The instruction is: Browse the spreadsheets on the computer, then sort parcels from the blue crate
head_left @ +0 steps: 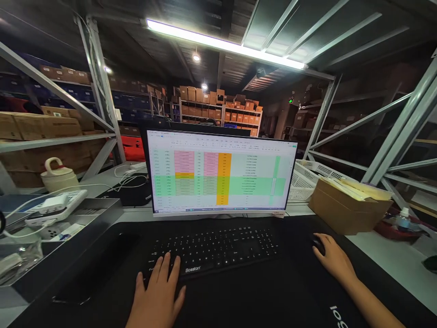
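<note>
My left hand (157, 288) rests with its fingers spread at the left end of a black keyboard (218, 249), the fingertips over its lower left keys. Off to the right, my right hand (333, 260) is curved over a dark mouse (318, 246), which shows only in part beneath the fingers. Keyboard and mouse both lie on a black desk mat (232, 300). Behind the keyboard stands a monitor (252, 189) showing a spreadsheet with pink, orange and green cells.
A dark phone-like slab (95, 269) lies left of my left hand. Beyond it, an open grey box (105, 214) holds chargers and cables, with a cream bottle (59, 176) behind. On the right are a cardboard box (344, 209) with papers and white baskets (300, 182). Metal racks surround the desk.
</note>
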Motion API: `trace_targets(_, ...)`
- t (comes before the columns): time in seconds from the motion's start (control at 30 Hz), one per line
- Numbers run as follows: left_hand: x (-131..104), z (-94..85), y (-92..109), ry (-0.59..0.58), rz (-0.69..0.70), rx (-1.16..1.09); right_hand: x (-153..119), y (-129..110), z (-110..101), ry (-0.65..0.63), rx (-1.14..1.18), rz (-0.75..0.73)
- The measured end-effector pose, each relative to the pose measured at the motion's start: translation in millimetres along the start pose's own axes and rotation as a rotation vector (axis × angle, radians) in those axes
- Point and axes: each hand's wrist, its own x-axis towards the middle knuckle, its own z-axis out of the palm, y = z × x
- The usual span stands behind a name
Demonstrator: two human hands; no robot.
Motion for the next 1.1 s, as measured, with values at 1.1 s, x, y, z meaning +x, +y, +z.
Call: trace_targets(1.1, -6, -38.2, 7, -0.122, -0.022, -0.073, 9, 41, 29, 0.036, 0.088, -0.019)
